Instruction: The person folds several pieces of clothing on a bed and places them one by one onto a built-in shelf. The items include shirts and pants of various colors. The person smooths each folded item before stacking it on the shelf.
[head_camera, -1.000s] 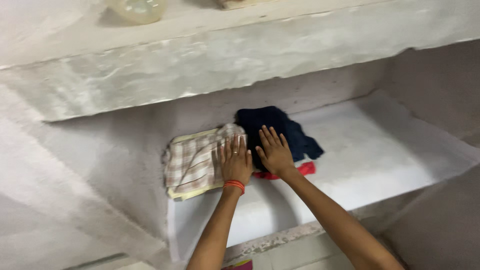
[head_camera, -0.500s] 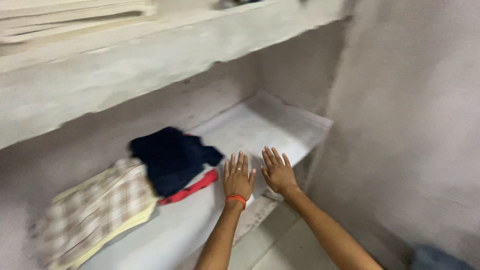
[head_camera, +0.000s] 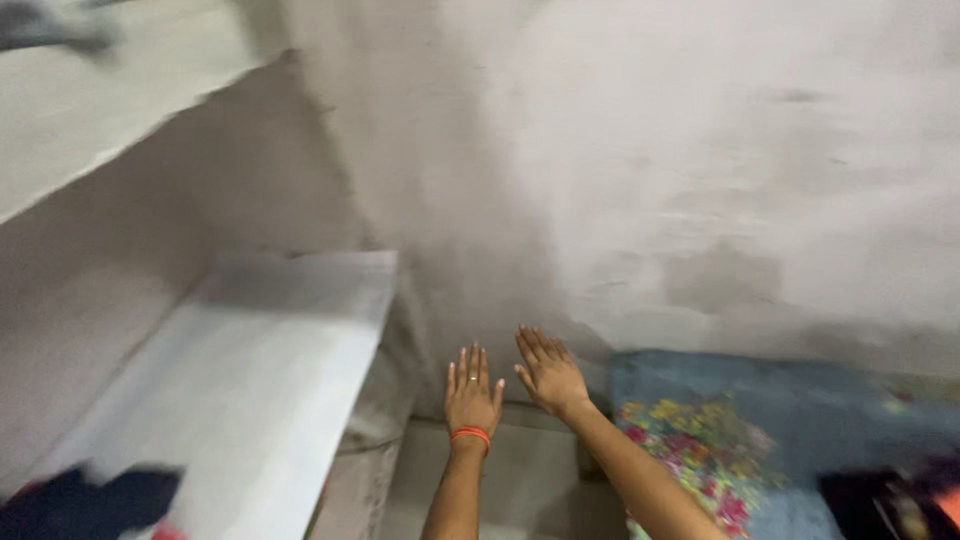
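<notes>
A person's 2 bare hands hang in the air before a rough grey plaster wall (head_camera: 700, 150), seen from a head-worn camera in a frame smeared by motion blur. The left hand (head_camera: 472, 392), with an orange band (head_camera: 470, 434) at its wrist, is spread flat with fingers apart and holds nothing; the right hand (head_camera: 548, 372), just beside it, is likewise open, fingers extended, and grips nothing. Neither hand touches any surface that can be made out. To the left runs a pale stone shelf (head_camera: 270, 370), and at its near end, in the bottom left corner, lies a dark blue cloth (head_camera: 90, 500), well apart from both hands. To the lower right, near the right forearm, lies a blue fabric with a floral print (head_camera: 700, 440).
</notes>
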